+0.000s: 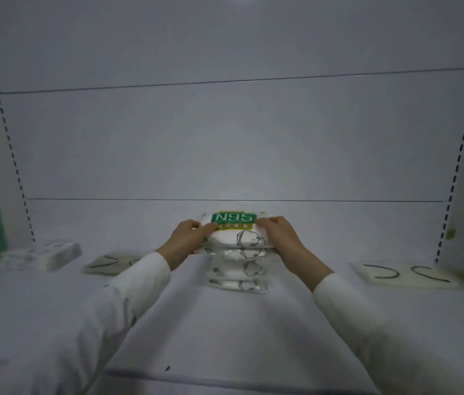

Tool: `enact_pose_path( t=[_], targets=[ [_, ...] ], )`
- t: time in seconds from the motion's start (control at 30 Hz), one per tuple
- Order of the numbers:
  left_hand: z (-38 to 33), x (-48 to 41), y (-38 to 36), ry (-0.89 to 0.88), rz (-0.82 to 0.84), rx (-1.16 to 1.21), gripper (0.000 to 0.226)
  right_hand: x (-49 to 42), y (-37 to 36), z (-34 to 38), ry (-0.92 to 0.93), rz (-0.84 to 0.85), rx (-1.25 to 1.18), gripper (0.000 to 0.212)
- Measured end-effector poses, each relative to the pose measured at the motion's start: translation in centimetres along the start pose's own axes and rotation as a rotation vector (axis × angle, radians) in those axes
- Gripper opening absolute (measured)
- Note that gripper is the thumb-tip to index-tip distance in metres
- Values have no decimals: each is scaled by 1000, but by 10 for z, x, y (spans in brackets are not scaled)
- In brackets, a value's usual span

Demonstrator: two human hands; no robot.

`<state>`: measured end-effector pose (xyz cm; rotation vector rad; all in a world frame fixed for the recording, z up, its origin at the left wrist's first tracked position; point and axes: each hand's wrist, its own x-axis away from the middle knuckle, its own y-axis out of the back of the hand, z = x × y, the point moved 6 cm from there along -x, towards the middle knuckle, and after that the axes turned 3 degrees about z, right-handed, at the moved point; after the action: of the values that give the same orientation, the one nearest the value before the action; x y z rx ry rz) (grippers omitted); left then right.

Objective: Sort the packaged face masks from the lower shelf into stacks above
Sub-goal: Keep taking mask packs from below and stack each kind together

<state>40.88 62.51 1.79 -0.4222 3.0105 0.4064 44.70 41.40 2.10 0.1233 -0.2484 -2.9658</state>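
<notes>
Here the top N95 mask pack point(235, 232) sits between left hand point(186, 238) and right hand point(278, 235), gripped at both ends.

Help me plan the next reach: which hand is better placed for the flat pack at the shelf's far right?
Right, probably. The right hand holds the top N95 pack at its right edge, nearer the flat pack; the left hand must cross the stack.

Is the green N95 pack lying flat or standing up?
Lying flat: the N95 pack sits atop the stack, with the left hand and right hand gripping its sides.
</notes>
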Motion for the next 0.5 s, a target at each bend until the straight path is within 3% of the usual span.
enact_pose_path(
  t=[0.3, 0.5],
  targets=[
    [19, -36, -19, 40, 34, -54, 29, -36, -1, -16, 28, -29, 165, 17],
    [34, -50, -23, 73, 20, -175, 31, -42, -6, -27, 0, -25, 308, 23]
  ],
)
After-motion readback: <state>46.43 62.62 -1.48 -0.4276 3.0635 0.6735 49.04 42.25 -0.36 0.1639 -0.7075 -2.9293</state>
